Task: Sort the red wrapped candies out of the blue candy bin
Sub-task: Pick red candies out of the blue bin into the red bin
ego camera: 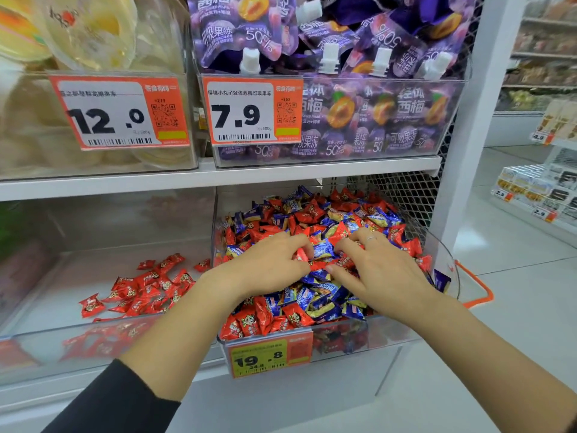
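A clear bin [387, 337] on the lower shelf holds a mixed heap of blue wrapped candies [318, 296] and red wrapped candies [265, 320]. Both my hands are inside it, over the middle of the heap. My left hand [268, 264] curls its fingers around red candies [301, 255] at its fingertips. My right hand [377, 270] lies on the pile with fingers bent into the candies; whether it holds one is hidden. In the clear bin to the left [40, 335], a pile of red wrapped candies [143, 289] lies by itself.
A yellow price tag reading 19.8 [270, 354] hangs on the bin's front. The shelf above carries purple jelly pouches [374, 114] and pale jelly cups [87, 35] behind price labels. An orange basket handle [477, 285] shows right of the bin, above the floor aisle.
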{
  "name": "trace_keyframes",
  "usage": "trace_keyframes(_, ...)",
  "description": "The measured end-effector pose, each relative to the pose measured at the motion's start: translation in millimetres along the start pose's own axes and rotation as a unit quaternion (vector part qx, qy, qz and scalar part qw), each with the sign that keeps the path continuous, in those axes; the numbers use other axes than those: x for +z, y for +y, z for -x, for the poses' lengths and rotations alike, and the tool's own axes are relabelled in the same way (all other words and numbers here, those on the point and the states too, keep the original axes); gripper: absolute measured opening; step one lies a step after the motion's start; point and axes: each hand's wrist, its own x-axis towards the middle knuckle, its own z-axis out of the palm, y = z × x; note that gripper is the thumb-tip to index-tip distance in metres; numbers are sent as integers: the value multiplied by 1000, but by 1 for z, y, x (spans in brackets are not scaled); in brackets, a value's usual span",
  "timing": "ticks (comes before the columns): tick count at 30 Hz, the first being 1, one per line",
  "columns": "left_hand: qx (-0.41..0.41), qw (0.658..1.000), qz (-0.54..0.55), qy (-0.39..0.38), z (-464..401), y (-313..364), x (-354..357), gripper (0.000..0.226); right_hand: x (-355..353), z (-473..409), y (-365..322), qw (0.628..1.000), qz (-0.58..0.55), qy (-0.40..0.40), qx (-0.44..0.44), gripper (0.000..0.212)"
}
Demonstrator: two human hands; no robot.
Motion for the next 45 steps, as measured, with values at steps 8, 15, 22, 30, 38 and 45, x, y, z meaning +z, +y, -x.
trace_keyframes(8, 25, 993, -110, -17, -7, 0, 10, 45, -10, -4, -3, 996, 19, -79, -22, 43)
trace_keyframes(15, 33, 992, -118, -3, -8, 2, 10, 39, -9, -8, -14, 999, -5, -46, 14, 14)
trace_keyframes(22, 37, 992, -118, 12, -5, -4, 3, 36, -8, -11, -13, 997, 6, -71, 36, 35)
trace_keyframes(30, 42, 995, -42, 78, -4, -8, -1, 19, -3, -19, -9, 982, -158, 73, 72, 31)
trace_keyframes(38, -41, 979, -46, 195, -13, -21, -11, 22, -11, -44, -12, 976, -192, -20, 100, 21)
trace_keyframes(45, -70, 988, -22, 139, -28, -19, -8, 29, 1, -52, -17, 976, -141, -157, 52, 81)
